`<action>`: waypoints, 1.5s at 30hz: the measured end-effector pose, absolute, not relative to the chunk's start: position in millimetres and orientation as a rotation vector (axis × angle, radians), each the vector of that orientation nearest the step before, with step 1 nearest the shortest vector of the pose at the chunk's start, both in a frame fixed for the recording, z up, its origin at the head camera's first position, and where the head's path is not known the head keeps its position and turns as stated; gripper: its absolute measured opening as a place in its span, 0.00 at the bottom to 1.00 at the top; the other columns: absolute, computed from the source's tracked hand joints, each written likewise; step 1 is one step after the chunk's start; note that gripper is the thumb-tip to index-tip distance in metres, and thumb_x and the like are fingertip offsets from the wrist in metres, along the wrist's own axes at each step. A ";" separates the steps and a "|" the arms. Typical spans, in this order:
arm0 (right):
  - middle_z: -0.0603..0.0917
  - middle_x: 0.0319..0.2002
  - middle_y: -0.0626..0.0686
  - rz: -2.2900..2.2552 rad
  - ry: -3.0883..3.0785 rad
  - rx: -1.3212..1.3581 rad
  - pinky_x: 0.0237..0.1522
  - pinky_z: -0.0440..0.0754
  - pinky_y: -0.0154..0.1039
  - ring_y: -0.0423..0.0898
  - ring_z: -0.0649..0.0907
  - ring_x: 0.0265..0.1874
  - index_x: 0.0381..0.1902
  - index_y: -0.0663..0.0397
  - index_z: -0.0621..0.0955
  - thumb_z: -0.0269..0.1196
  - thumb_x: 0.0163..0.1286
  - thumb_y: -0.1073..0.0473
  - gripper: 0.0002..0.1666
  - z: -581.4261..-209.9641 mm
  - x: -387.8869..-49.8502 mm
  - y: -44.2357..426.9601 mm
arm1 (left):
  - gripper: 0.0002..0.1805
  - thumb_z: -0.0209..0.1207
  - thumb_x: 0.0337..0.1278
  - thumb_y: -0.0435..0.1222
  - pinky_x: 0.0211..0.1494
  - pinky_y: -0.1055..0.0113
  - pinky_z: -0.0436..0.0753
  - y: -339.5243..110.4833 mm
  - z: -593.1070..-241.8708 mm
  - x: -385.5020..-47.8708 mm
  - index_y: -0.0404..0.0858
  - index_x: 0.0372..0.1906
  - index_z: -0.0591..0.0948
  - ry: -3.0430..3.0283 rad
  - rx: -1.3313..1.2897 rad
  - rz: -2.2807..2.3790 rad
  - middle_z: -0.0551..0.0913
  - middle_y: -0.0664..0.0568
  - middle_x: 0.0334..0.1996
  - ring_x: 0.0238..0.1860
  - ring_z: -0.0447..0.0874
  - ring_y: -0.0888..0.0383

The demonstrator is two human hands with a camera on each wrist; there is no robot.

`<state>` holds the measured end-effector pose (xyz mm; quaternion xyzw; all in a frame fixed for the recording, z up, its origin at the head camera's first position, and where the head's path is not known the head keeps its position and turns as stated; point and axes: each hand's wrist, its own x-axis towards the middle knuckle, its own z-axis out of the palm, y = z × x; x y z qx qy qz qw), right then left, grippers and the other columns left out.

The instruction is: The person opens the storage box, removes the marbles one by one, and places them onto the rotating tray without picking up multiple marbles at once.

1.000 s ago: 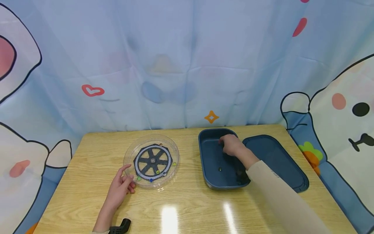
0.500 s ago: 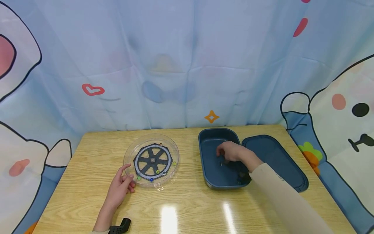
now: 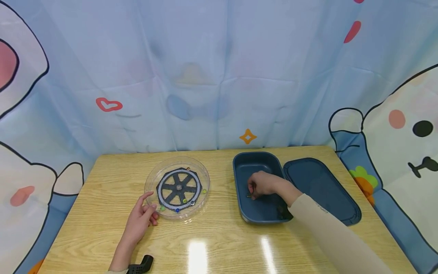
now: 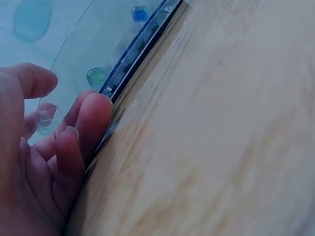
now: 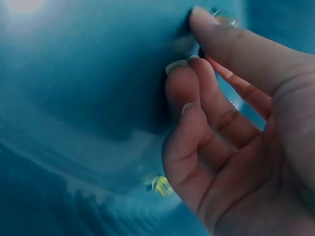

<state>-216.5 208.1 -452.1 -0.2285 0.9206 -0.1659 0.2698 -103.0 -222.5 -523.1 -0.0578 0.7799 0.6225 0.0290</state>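
On the left, a round clear dish (image 3: pixel 155 167) holds a dark six-spoked wheel shape (image 3: pixel 179 187) and several small glass marbles. The left hand (image 3: pixel 138 220) grips its near left rim; in the left wrist view the thumb and fingers of this hand (image 4: pixel 49 147) lie around the clear wall, close to a green marble (image 4: pixel 96 76) and a blue one (image 4: pixel 140 13). The right hand (image 3: pixel 267 183) reaches down inside a dark blue bin (image 3: pixel 239 207), fingers bent. In the right wrist view this hand (image 5: pixel 236 123) shows thumb and fingertips apart, beside an orange-tinted marble (image 5: pixel 227 19); a yellow marble (image 5: pixel 162 186) lies lower.
The blue lid (image 3: pixel 321 190) lies flat, just right of the bin. Both stand on a light wooden table (image 3: pixel 219 243). A patterned cloth (image 3: pixel 205 76) hangs behind the table's back edge. Black gear (image 3: pixel 141 265) sits at the left wrist.
Inside the bin, the right hand has moved left and nearer the front, its fingers lower over the floor. The left hand and the dish have stayed put.
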 end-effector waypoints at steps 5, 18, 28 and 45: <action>0.78 0.23 0.46 -0.499 2.474 -0.651 0.29 0.73 0.39 0.42 0.75 0.22 0.32 0.49 0.81 0.75 0.58 0.62 0.11 -451.4 -217.1 202.8 | 0.25 0.52 0.74 0.34 0.26 0.66 0.79 -222.7 -523.6 -102.9 0.46 0.71 0.64 2.403 -0.172 1.923 0.79 0.42 0.25 0.21 0.80 0.51; 0.78 0.25 0.45 -0.524 2.487 -0.705 0.30 0.74 0.38 0.41 0.75 0.24 0.30 0.47 0.82 0.75 0.58 0.59 0.10 -454.7 -220.7 189.2 | 0.25 0.53 0.74 0.34 0.27 0.65 0.80 -218.8 -524.8 -101.4 0.46 0.71 0.65 2.384 -0.182 1.946 0.79 0.42 0.24 0.21 0.80 0.51; 0.81 0.28 0.42 -0.570 2.478 -0.685 0.34 0.79 0.36 0.39 0.79 0.29 0.31 0.48 0.85 0.74 0.57 0.66 0.09 -451.9 -222.3 191.2 | 0.25 0.52 0.74 0.34 0.27 0.65 0.79 -220.9 -524.2 -102.1 0.45 0.71 0.64 2.407 -0.173 1.934 0.79 0.42 0.24 0.20 0.80 0.51; 0.85 0.31 0.43 -0.800 2.489 -0.696 0.37 0.82 0.38 0.39 0.84 0.31 0.39 0.55 0.85 0.70 0.62 0.69 0.08 -432.2 -223.9 201.1 | 0.25 0.53 0.73 0.33 0.25 0.67 0.76 -220.3 -519.5 -101.2 0.44 0.71 0.65 2.428 -0.173 1.918 0.79 0.43 0.24 0.20 0.79 0.52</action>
